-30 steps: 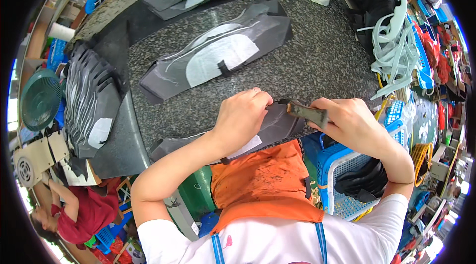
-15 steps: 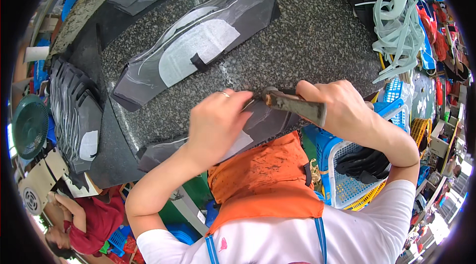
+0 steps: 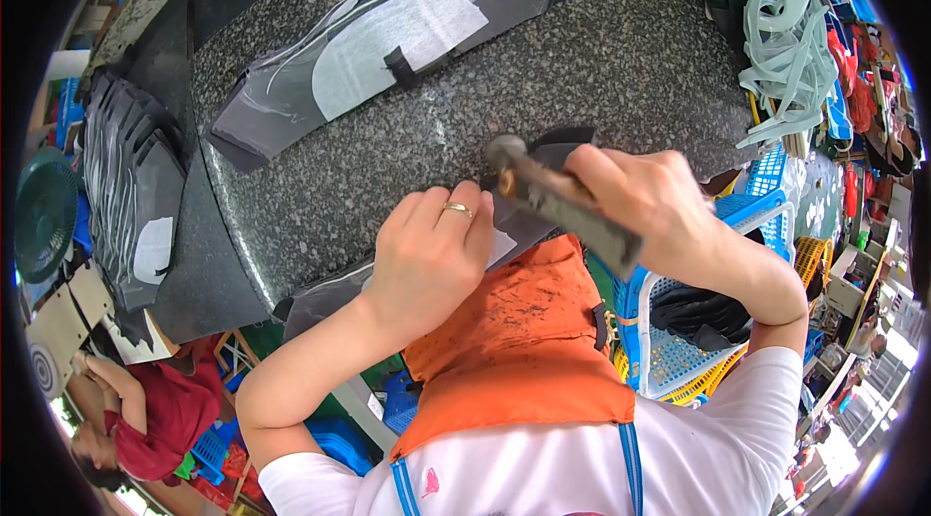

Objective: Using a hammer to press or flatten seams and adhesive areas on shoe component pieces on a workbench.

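Note:
My right hand is wrapped around the handle of a worn metal hammer. The hammer's head is over the near edge of the stone slab, just right of my left fingers. A long dark grey sheet piece lies along that edge under my left hand. The left fingers, one with a ring, are bent together and press on the piece; the thumb is partly hidden. Farther back is a stack of similar dark pieces with a whitish half-round patch and a small black tab.
Overlapping dark pieces lie at the left. Pale strips hang in a tangle at the far right. A blue basket holding black items stands below the right forearm. A person in a red top sits at the lower left, near a green fan.
The hammer has swung slightly left and its handle has tilted. My left fingers have gone from a raised pinch to pressing on the piece. The whole view has shifted a little.

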Tool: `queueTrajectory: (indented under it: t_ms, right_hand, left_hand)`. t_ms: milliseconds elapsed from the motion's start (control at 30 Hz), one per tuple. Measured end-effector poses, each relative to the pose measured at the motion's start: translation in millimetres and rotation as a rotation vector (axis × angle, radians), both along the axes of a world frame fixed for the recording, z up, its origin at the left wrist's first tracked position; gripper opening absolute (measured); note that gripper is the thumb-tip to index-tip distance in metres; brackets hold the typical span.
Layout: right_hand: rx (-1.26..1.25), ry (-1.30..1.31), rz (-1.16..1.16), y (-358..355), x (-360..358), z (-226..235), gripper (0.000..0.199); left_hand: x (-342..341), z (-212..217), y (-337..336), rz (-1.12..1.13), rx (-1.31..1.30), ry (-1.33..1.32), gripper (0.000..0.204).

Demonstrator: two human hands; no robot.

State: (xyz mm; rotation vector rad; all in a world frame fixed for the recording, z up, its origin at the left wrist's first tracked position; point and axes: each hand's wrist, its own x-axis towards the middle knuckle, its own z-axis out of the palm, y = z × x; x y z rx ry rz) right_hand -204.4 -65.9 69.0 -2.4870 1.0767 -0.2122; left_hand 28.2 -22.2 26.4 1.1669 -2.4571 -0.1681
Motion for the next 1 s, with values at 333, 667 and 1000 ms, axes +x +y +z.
queueTrajectory:
  t_ms: [333,667,1000]
  right_hand:
    - [0.035,0.096,-0.343,-9,-33,14,0.015]
    - [0.048,0.023,-0.17,-13,-33,4,0.02]
    - [0.129,0.076,-0.29,-12,-36,21,0.017]
  left_hand:
    - [-32,-8,-51,0.165,0.283,0.22,0.015]
    - [-19,-2,-40,-0.103,-0.004,-0.004,0.019]
    - [-24,-11,-52,-0.238,-0.115,0.057,0.009]
